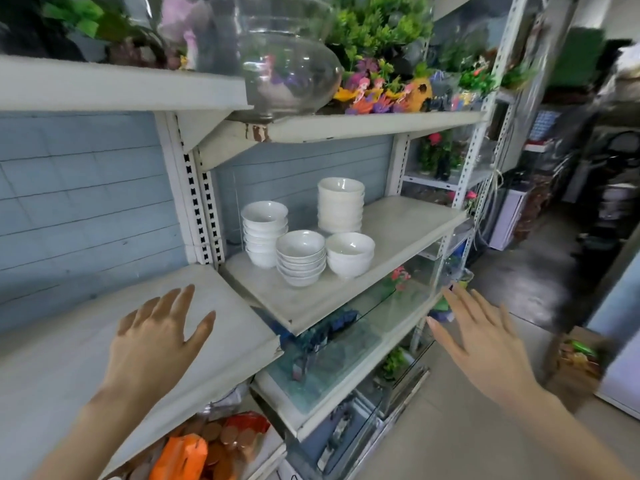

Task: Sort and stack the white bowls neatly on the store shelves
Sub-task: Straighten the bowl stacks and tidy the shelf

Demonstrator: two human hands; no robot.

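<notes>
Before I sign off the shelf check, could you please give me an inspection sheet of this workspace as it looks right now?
Surface: pale middle shelf, bowls on its left part.
Job's things: four upright stacks of white bowls: back-left stack, front-middle stack, front-right stack, tallest stack behind.
Clutter: nothing seen on that shelf.
Grippers: left hand open over the lower left shelf; right hand open off the shelf front; both hold nothing.
Cables: what looks like string tied on the far upright.
Surroundings: fishbowl and plastic plants above, glass tanks below, orange packet bottom left.
</notes>
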